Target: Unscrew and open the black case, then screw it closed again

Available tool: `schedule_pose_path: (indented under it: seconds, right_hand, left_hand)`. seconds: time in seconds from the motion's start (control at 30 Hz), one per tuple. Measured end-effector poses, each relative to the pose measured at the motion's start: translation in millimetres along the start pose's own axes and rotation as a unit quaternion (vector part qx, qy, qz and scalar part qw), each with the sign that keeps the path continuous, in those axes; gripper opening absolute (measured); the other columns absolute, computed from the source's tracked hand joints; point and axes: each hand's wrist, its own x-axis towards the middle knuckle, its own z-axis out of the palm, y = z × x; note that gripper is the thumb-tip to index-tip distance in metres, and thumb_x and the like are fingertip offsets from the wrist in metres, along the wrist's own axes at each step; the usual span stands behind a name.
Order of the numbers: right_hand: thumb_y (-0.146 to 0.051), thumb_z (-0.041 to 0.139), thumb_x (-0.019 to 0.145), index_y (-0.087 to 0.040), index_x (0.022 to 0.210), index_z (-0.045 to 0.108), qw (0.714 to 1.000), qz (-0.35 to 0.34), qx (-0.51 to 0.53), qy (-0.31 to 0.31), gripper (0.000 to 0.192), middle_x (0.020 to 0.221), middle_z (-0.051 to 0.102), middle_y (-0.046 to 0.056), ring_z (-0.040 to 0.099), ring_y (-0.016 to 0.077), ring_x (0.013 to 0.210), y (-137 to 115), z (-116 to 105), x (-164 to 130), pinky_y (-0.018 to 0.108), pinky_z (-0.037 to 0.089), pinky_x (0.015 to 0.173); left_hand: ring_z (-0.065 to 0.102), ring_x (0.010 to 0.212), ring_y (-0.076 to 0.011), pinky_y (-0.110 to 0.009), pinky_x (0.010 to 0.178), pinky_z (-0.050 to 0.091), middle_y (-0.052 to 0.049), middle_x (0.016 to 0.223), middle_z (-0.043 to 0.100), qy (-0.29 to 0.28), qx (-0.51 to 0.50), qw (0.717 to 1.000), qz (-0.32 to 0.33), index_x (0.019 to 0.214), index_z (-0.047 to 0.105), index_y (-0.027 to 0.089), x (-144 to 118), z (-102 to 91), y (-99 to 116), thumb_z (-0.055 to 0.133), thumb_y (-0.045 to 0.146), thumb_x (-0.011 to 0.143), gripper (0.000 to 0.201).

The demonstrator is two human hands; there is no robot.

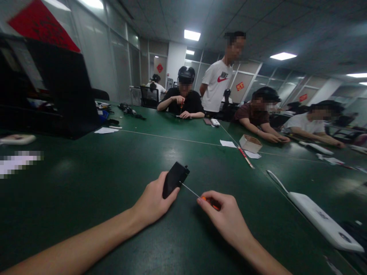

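Evidently, a two-handed hold: black block (174, 180) against screwdriver (190, 190), centred before the wearer over the green tabletop (114, 179).

The block tilts, its top toward one o'clock; whether its lower end rests on the table I cannot tell. The left hand (153, 196), at eight o'clock, is closed round it, thumb along the near edge, presumably to brace it and leave the side facing four o'clock exposed. There the shaft tip appears to meet it. The right hand (225, 214), at four o'clock, pinches the orange handle (212, 205) snugly between thumb and fingers, likely for fine aim. Further out: small open box (250, 144) at two, white power strip (319, 217) between three and four, seated co-worker (186, 97) at twelve.
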Motion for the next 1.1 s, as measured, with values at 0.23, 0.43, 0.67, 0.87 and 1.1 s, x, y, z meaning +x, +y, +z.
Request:
schedule_pose_path:
  seconds: [0.23,0.43,0.67,0.87,1.1]
  right_hand:
    - [-0.034,0.064,0.087,-0.018,0.084,0.062,0.992,-0.098,-0.045,0.062,0.016,0.074,0.061,0.002,0.054,0.0159,0.063,4.9,0.5,-2.5,0.029,0.04,0.061]
    - [-0.048,0.056,0.091,-0.02,0.074,0.053,0.992,0.012,0.12,-0.036,0.033,0.061,0.047,-0.004,0.044,0.0125,0.055,2.8,16.8,1.5,0.026,0.035,0.053]
    - [-0.049,0.068,0.082,-0.021,0.067,0.038,0.944,0.055,0.315,-0.082,0.044,0.089,0.063,0.003,0.039,0.0066,0.049,-6.8,31.8,-2.8,0.023,0.033,0.044]
    - [-0.053,0.07,0.077,-0.021,0.06,0.035,0.957,0.068,0.261,-0.104,0.051,0.076,0.061,0.002,0.036,0.0077,0.049,-1.0,13.9,3.8,0.023,0.03,0.043]
    - [-0.046,0.065,0.085,-0.016,0.069,0.06,0.976,0.024,0.137,-0.167,0.034,0.069,0.063,0.001,0.049,0.0135,0.062,0.1,18.3,3.6,0.026,0.038,0.059]
  left_hand:
    - [0.061,0.081,-0.023,-0.034,0.072,0.044,-0.006,0.095,0.065,-0.013,-0.02,0.999,-0.023,0.12,0.049,0.02,-0.4,-2.8,2.2,0.054,0.045,0.092,0.039]
    - [0.059,0.102,-0.0231,-0.037,0.093,0.043,-0.008,0.105,0.064,-0.023,-0.218,0.972,-0.09,0.11,0.054,0.019,-12.3,-0.6,15.5,0.031,0.057,0.099,0.047]
    - [0.048,0.131,-0.0242,-0.043,0.112,0.037,-0.012,0.139,0.053,-0.107,-0.286,0.95,-0.058,0.133,0.039,0.02,-29.0,17.6,18.3,0.036,0.053,0.099,0.048]
    - [0.054,0.126,-0.0287,-0.047,0.104,0.045,-0.019,0.143,0.047,-0.013,-0.168,0.986,0.007,0.147,0.016,0.021,-18.8,7.9,5.0,0.072,0.047,0.079,0.092]
    - [0.065,0.104,-0.0271,-0.042,0.094,0.044,-0.01,0.112,0.071,-0.122,0.099,0.939,0.306,0.113,0.066,0.021,-6.8,-18.0,0.9,0.07,0.064,0.074,0.058]
